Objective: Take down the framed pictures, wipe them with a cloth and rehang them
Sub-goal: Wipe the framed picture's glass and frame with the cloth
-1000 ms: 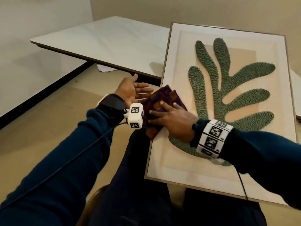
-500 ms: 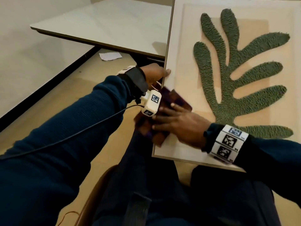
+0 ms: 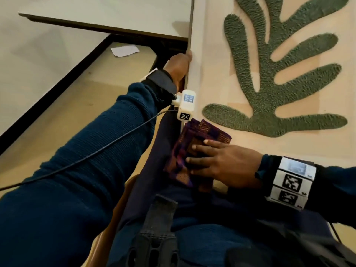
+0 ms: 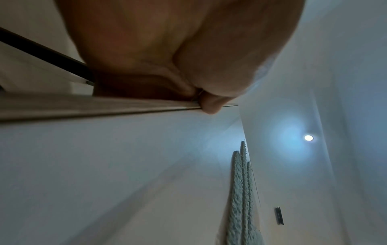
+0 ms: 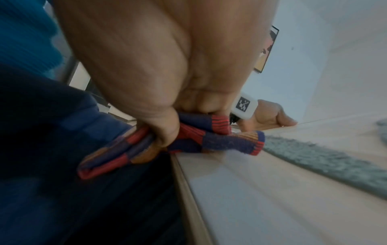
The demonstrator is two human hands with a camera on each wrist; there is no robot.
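Observation:
A large framed picture (image 3: 212, 74) with a green textured leaf shape (image 3: 269, 89) rests tilted on my lap. My left hand (image 3: 178, 66) grips its left edge, thumb on the front and fingers behind. In the left wrist view the thumb of that hand (image 4: 209, 102) presses on the frame edge (image 4: 104, 106). My right hand (image 3: 202, 155) lies on a folded purple, red and orange cloth (image 3: 204, 132) at the frame's lower left corner. In the right wrist view the right hand (image 5: 165, 132) has its thumb curled under the cloth (image 5: 220, 140), pinching it.
A white table (image 3: 115, 14) stands ahead at the left, with a sheet of paper (image 3: 125, 50) on the floor beneath it. Another framed picture (image 5: 266, 53) hangs on the wall. A small dark wall bracket (image 4: 278, 215) shows in the left wrist view.
My left hand left the cloth, moved up and took hold of the frame's left edge. My right hand slid the cloth down to the frame's lower left corner.

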